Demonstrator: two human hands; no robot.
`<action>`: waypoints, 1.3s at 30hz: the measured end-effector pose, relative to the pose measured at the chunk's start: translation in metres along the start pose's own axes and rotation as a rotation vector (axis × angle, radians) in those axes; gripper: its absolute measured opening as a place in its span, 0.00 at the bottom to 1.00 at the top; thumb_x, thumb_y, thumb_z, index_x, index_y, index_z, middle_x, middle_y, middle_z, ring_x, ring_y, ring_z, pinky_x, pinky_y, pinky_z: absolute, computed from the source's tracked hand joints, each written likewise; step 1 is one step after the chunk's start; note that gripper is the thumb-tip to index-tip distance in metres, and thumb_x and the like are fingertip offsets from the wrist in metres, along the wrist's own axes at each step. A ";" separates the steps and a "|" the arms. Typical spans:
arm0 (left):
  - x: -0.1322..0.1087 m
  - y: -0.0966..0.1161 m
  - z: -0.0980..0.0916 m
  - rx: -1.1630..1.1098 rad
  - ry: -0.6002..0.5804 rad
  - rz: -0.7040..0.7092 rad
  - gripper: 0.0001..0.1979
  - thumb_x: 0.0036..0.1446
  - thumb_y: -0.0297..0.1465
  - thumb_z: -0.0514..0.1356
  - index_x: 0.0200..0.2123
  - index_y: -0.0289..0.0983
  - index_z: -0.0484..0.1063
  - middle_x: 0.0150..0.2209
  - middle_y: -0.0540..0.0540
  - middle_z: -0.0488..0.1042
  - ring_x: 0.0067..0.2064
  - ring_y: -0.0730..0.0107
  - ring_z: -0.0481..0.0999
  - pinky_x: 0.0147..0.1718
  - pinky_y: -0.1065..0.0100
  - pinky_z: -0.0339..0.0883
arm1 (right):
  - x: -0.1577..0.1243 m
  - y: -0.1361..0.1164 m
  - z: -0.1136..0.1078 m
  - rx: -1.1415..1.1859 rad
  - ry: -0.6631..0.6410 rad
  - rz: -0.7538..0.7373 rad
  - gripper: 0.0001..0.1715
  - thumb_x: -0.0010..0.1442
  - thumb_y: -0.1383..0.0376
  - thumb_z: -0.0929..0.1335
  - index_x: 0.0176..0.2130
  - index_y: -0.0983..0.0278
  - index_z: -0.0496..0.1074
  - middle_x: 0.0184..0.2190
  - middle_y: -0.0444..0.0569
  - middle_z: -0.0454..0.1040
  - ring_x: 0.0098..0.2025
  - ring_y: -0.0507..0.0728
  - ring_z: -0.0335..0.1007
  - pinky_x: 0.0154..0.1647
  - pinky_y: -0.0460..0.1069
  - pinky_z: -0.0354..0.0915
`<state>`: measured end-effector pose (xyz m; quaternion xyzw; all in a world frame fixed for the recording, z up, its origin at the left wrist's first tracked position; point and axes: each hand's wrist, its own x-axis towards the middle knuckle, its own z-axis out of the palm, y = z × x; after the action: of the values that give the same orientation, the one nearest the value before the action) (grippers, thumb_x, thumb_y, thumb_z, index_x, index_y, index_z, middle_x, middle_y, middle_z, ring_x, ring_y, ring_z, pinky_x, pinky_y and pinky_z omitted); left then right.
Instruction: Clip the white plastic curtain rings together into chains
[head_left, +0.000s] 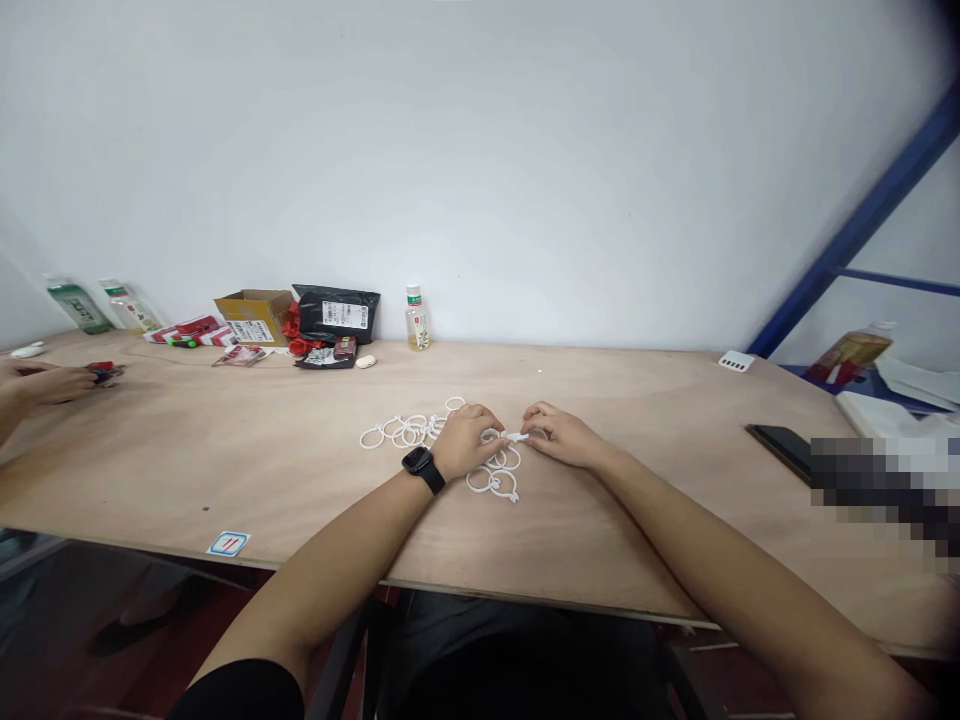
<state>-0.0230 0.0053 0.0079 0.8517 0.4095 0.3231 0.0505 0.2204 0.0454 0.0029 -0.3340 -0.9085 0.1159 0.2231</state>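
Now two hands (466, 442) (564, 437) pinch one white piece (517, 437).

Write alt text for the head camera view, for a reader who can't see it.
A person's left hand and right hand pinch a small white piece between them over a wooden table, beside scattered white rings. At the far left rests another person's hand; a cardboard box and bottle stand by the wall.

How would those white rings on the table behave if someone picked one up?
Probably very light: the white rings are thin loops. Likely stiff, since each keeps its round shape lying flat on the table. They may tangle, as they overlap beside the left hand.
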 end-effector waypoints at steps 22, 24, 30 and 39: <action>0.002 0.009 -0.005 -0.172 0.155 0.077 0.11 0.60 0.30 0.56 0.41 0.39 0.78 0.32 0.45 0.79 0.35 0.67 0.75 0.40 0.63 0.67 | 0.003 -0.039 0.011 0.300 0.064 0.004 0.13 0.65 0.58 0.64 0.38 0.64 0.73 0.32 0.47 0.75 0.31 0.53 0.68 0.33 0.46 0.61; 0.001 0.009 -0.005 -0.178 0.142 0.067 0.10 0.59 0.30 0.57 0.39 0.38 0.79 0.32 0.46 0.80 0.35 0.68 0.76 0.41 0.64 0.67 | 0.004 -0.040 0.011 0.292 0.056 0.000 0.14 0.65 0.58 0.63 0.37 0.64 0.74 0.31 0.47 0.75 0.31 0.53 0.68 0.33 0.46 0.61; 0.001 0.013 -0.010 -0.148 0.087 0.042 0.09 0.58 0.31 0.58 0.35 0.39 0.79 0.30 0.47 0.80 0.33 0.69 0.76 0.40 0.65 0.66 | 0.003 -0.043 0.010 0.284 0.059 0.001 0.16 0.65 0.56 0.63 0.37 0.63 0.75 0.31 0.48 0.77 0.30 0.53 0.69 0.31 0.46 0.61; 0.001 0.016 -0.011 -0.150 0.113 0.080 0.08 0.56 0.33 0.60 0.35 0.39 0.78 0.29 0.48 0.80 0.33 0.69 0.76 0.40 0.65 0.65 | 0.003 -0.043 0.010 0.263 0.052 -0.002 0.15 0.65 0.58 0.63 0.37 0.63 0.76 0.30 0.47 0.78 0.29 0.53 0.70 0.32 0.45 0.61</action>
<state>-0.0186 -0.0067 0.0224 0.8415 0.3521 0.4023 0.0782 0.1893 0.0143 0.0109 -0.3039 -0.8797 0.2249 0.2886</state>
